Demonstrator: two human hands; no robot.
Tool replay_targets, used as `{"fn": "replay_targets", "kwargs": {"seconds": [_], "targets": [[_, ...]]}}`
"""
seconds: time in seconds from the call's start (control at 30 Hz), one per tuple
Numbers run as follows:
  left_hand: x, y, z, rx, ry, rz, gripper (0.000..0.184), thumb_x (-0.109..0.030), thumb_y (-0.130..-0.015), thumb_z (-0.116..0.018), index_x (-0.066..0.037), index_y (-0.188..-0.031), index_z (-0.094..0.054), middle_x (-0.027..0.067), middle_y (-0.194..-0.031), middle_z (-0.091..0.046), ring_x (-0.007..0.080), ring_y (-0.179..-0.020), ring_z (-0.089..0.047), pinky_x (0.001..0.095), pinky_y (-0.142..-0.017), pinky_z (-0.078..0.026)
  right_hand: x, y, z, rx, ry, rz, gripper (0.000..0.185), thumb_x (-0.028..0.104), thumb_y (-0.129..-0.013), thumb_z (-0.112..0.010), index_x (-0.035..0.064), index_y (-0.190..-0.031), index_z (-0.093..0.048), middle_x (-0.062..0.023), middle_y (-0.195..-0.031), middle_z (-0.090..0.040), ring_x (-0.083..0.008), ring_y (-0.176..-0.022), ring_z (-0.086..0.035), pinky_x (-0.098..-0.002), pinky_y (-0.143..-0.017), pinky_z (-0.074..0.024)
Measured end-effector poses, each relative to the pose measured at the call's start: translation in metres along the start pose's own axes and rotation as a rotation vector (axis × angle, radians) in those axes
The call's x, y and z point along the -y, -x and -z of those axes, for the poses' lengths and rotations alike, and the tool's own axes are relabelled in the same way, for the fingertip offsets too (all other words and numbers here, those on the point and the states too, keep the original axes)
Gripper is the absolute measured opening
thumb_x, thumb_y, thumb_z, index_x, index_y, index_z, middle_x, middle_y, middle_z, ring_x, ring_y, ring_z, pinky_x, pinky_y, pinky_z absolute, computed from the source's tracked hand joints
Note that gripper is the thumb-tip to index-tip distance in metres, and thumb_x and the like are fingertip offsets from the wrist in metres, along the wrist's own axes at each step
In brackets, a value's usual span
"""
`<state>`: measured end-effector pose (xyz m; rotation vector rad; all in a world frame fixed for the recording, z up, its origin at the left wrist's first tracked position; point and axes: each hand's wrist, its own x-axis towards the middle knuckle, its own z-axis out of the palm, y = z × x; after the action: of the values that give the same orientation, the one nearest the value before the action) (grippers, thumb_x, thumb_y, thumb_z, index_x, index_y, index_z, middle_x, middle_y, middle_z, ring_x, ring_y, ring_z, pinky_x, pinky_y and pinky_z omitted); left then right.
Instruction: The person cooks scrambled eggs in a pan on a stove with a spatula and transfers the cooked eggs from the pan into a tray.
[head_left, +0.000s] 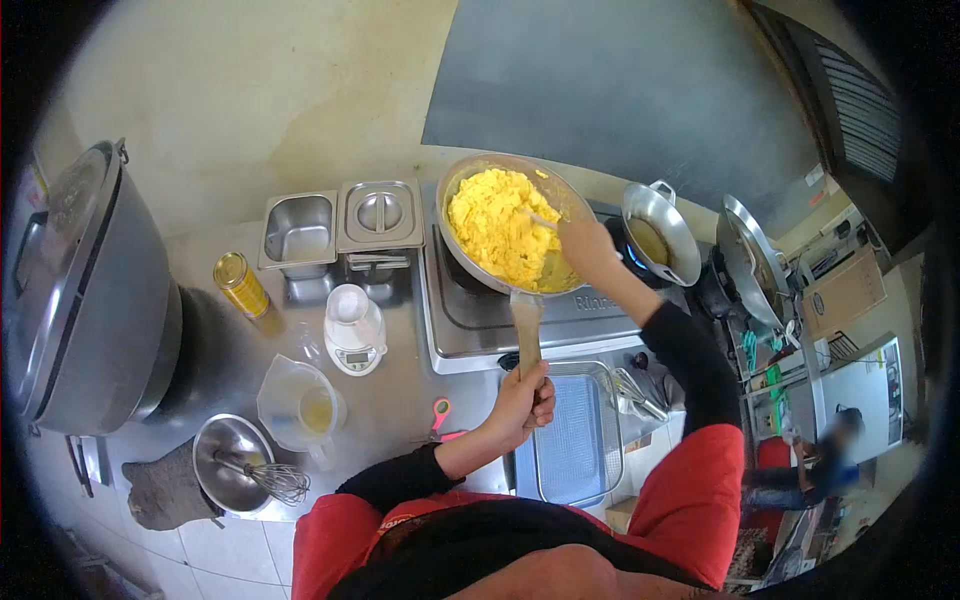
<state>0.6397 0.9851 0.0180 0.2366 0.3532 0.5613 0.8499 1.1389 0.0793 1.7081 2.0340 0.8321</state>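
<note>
A wide frying pan [577, 203] sits on the gas stove [470, 335], holding a heap of yellow scrambled eggs [492, 215]. My left hand [520, 405] is closed around the lower end of the pan's long handle [528, 330]. Over the pan's right side, my right hand [588, 250] grips a stirring utensil [541, 219]. Its lower end is lost in the eggs, so I cannot tell whether it is a spoon or a spatula. Some of the pan's bottom shows at the near right.
Left of the stove are steel containers [300, 232], a white kitchen scale [354, 340], a yellow can [240, 283], a measuring jug [290, 405] and a bowl [215, 450] with a whisk [283, 482]. A wok [680, 235] sits over a blue flame at right. Another person [825, 465] stands farther right.
</note>
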Motion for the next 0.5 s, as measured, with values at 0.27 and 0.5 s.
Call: {"fn": "replay_targets", "kwargs": {"seconds": [0.27, 0.5], "targets": [[0.000, 0.002, -0.002, -0.021, 0.001, 0.006, 0.019, -0.026, -0.086, -0.048, -0.011, -0.081, -0.038, -0.0018, -0.058, -0.037, 0.0065, -0.043, -0.033, 0.0218, -0.036, -0.027, -0.015, 0.060, 0.109, 0.110, 0.077, 0.178, 0.011, 0.016, -0.070, -0.053, 0.0118, -0.065, -0.061, -0.0098, -0.059, -0.058, -0.0229, -0.053, -0.060, -0.0356, -0.045, -0.0449], [0.007, 0.002, -0.003, -0.042, 0.002, -0.046, 0.019, -0.027, -0.086, -0.049, -0.011, -0.083, -0.039, -0.0024, -0.058, -0.037, 0.0061, -0.042, -0.032, 0.0214, -0.037, -0.027, 0.017, -0.004, 0.024, 0.000, -0.078, -0.064, 0.014, 0.014, -0.074, -0.051, 0.0108, -0.072, -0.064, -0.0089, -0.068, -0.063, -0.0222, -0.062, -0.062, -0.0349, -0.051, -0.0479]]}}
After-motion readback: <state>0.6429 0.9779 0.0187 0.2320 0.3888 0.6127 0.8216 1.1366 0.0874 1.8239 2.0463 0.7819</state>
